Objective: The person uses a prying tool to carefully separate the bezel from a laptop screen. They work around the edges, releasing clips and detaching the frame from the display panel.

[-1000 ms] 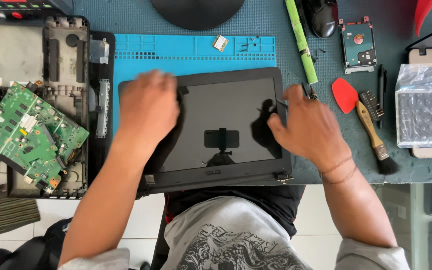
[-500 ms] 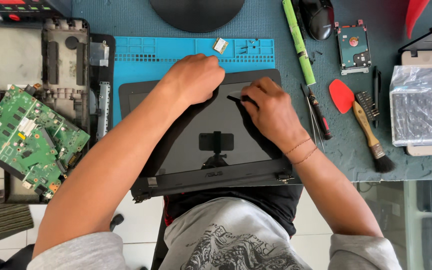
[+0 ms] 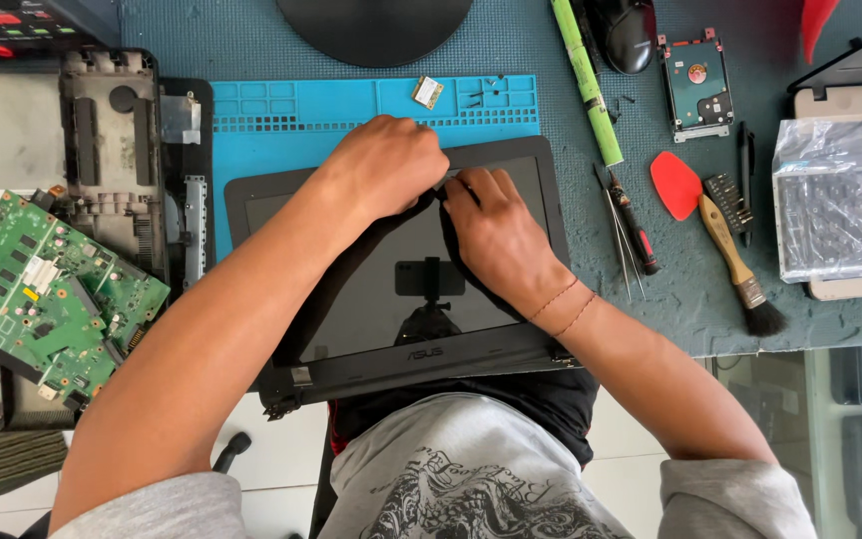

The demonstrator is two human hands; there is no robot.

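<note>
A black laptop screen panel [image 3: 371, 299] lies flat on the blue work mat [image 3: 291, 130], its hinge edge toward me. My left hand [image 3: 386, 165] rests curled over the top bezel near the middle. My right hand [image 3: 496, 235] lies on the glass just beside it, with fingertips pressed at the same upper bezel edge. The two hands almost touch. Whether a small tool sits under the fingers I cannot tell.
A green circuit board [image 3: 37, 294] and a stripped laptop base [image 3: 72, 150] lie at left. To the right are a green stick [image 3: 586, 80], screwdriver [image 3: 636, 225], red pick [image 3: 675, 185], brush [image 3: 735, 260], hard drive [image 3: 695, 80] and a wrapped laptop [image 3: 840, 205]. A small card [image 3: 428, 92] sits on the mat.
Both hands moved from the panel's left and right sides to the middle of its top edge, where they now meet. The panel shifted slightly.
</note>
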